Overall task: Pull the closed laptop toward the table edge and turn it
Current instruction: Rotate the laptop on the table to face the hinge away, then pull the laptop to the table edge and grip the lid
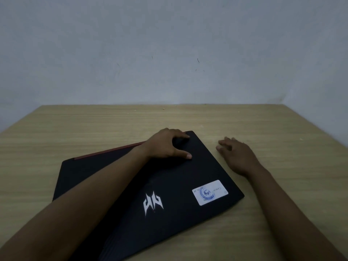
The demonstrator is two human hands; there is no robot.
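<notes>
A closed black laptop [180, 185] with a red back strip, a white logo and a pale sticker lies skewed on the wooden table [273, 129]. Its near part runs out of the bottom of the view. My left hand [167, 146] rests on the laptop's far corner, fingers curled over the back edge and thumb flat on the lid. My left forearm crosses the lid. My right hand [237, 155] lies on the bare table just right of the laptop, fingers spread, apart from its edge.
A plain grey wall [169, 53] rises directly behind the table's far edge. The table's left and right edges slant toward the back corners. Bare wood stretches behind and to both sides of the laptop.
</notes>
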